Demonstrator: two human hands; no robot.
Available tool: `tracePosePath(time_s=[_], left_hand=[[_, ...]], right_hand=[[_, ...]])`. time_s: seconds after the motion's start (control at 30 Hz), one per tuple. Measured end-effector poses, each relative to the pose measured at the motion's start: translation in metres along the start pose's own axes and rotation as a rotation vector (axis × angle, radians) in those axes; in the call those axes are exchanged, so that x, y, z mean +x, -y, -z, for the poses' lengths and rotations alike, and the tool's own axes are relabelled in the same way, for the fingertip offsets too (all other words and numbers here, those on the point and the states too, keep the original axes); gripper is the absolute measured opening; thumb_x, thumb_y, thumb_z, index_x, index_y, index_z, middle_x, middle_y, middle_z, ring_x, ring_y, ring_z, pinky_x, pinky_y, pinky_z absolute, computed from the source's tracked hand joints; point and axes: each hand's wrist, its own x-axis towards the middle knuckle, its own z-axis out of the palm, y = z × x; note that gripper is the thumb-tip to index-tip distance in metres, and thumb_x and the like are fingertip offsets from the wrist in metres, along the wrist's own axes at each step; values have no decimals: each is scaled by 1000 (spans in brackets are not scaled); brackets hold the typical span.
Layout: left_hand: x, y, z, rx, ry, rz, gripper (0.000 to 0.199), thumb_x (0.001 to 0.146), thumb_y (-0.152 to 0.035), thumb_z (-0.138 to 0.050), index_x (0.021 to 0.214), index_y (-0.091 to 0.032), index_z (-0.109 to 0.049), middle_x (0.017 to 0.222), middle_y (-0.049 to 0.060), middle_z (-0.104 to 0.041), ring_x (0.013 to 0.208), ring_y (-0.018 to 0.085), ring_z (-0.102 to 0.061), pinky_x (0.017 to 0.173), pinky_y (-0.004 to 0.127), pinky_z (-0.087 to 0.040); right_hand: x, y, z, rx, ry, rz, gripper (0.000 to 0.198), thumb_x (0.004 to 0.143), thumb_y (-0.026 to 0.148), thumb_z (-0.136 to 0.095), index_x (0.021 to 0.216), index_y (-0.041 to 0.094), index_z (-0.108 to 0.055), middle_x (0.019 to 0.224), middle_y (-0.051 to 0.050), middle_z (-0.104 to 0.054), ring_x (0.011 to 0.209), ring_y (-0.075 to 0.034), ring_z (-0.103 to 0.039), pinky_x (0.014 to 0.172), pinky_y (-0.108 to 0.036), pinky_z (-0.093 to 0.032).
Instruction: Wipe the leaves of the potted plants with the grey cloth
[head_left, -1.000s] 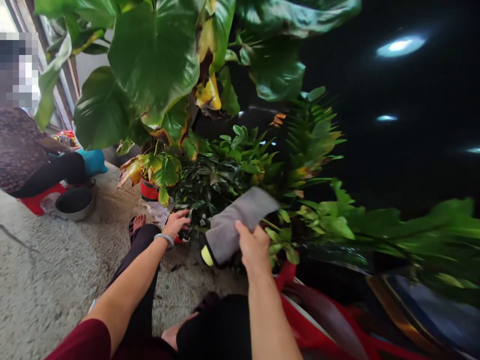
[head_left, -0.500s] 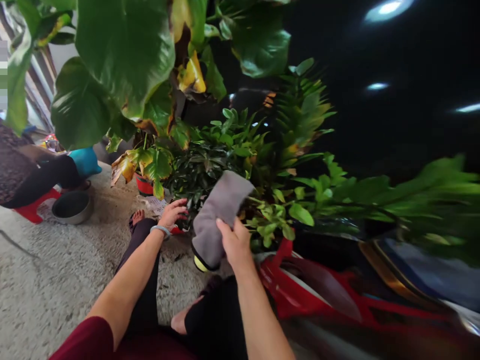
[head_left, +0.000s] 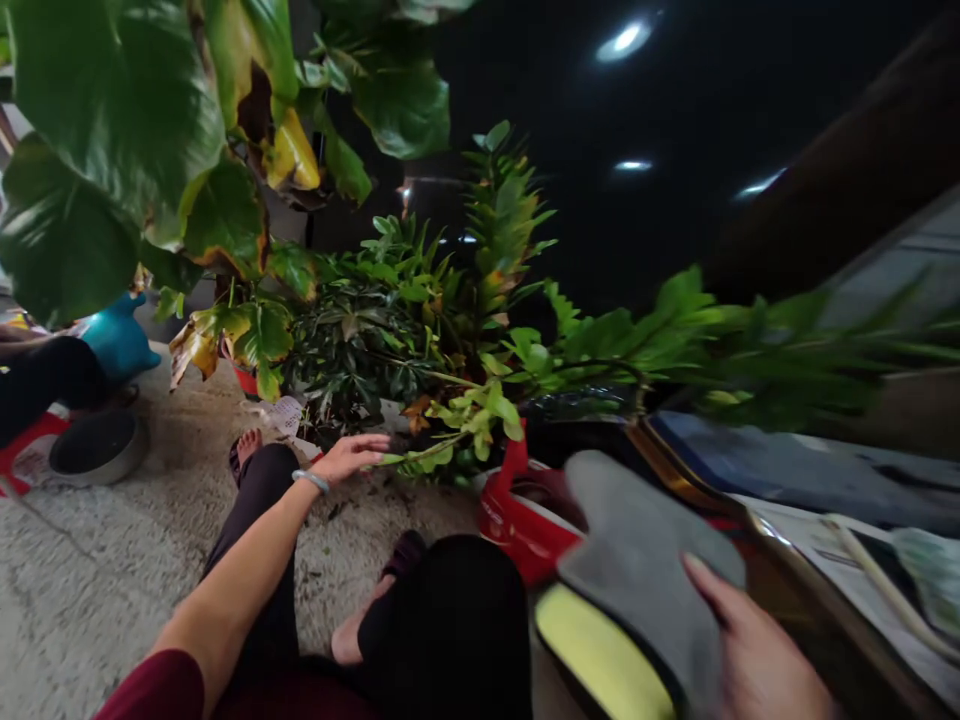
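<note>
My right hand point(head_left: 757, 630) grips a grey cloth mitt point(head_left: 645, 540), its thumb lying on top of the fabric. The mitt shows a yellow patch inside a black edge at its near end, and it hangs low at the right, over part of a red plastic container point(head_left: 517, 510). My left hand point(head_left: 351, 458), with a pale bangle at the wrist, is stretched out with nothing in it. Its fingertips are by the low leaves of a light-green potted plant point(head_left: 480, 415); whether they touch cannot be told. Dark leafy foliage point(head_left: 352, 350) stands just beyond.
Large broad leaves point(head_left: 112, 110), some yellowed, hang at upper left. A person's leg point(head_left: 45, 385) shows at the left, with a teal object point(head_left: 120, 340) and a grey basin point(head_left: 97, 447). Framed flat items point(head_left: 720, 470) lie at right. Rough concrete point(head_left: 172, 530) covers the ground.
My right hand has swung the mitt from in front of the plants to the lower right, above the red container. The view has turned right. My left hand stays stretched out near the plants.
</note>
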Motion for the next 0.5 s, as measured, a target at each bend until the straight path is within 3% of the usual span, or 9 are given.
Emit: tracePosePath(time_s=[0.03,0.1,0.13,0.23,0.3,0.37,0.43,0.5], left_hand=[[0,4,-5,-19,10,13,58,66,-38,-80,118,-16,-67,119,14,-67,87,19,-65,64,25,-47],[2,12,-11,-50,-21,22,55,62,-38,-82,110,-12,-70,102,13,-72,71,16,-64,57,24,-45],[3,15,-11,-64,-54,20,53,60,-37,-83,105,-11,-71,93,11,-72,66,15,-63,55,23,-44],[6,18,-6,-107,-148,27,47,57,-33,-84,97,-11,-72,82,7,-71,60,13,-61,53,24,-45],[7,16,-1,-132,-190,31,45,57,-31,-84,96,-12,-71,81,6,-71,60,13,-62,54,24,-46],[8,14,4,-145,-202,29,42,57,-30,-84,93,-12,-71,78,5,-70,60,13,-62,56,24,-47],[8,12,7,-154,-191,34,41,56,-29,-84,90,-11,-71,76,5,-69,60,13,-62,56,25,-48],[8,12,7,-159,-176,41,40,55,-29,-85,88,-11,-71,75,5,-69,60,14,-63,57,25,-48]], right_hand=[[9,3,-20,103,-48,-23,36,50,37,-73,82,23,-66,96,-10,-73,93,-29,-68,77,-42,-56],[15,1,-65,169,45,-16,39,53,38,-70,88,22,-64,103,-7,-73,97,-25,-67,81,-38,-54],[12,-4,-84,166,95,-28,37,52,37,-70,85,21,-64,97,-6,-74,93,-25,-68,80,-39,-54],[-16,-29,-107,84,343,-52,36,47,32,-77,79,18,-70,80,-7,-76,80,-29,-69,76,-42,-55],[-39,-46,-86,-52,625,19,37,51,35,-79,84,18,-74,86,-8,-77,86,-32,-70,81,-43,-54],[-53,-54,-48,-165,782,51,38,58,40,-77,89,18,-76,94,-10,-77,93,-34,-69,86,-44,-53],[-48,-50,-11,-192,670,-17,41,56,41,-78,92,20,-76,96,-10,-77,91,-34,-70,83,-43,-55],[-27,-39,7,-124,391,-73,43,51,40,-79,90,22,-75,95,-10,-77,84,-30,-72,75,-40,-57]])
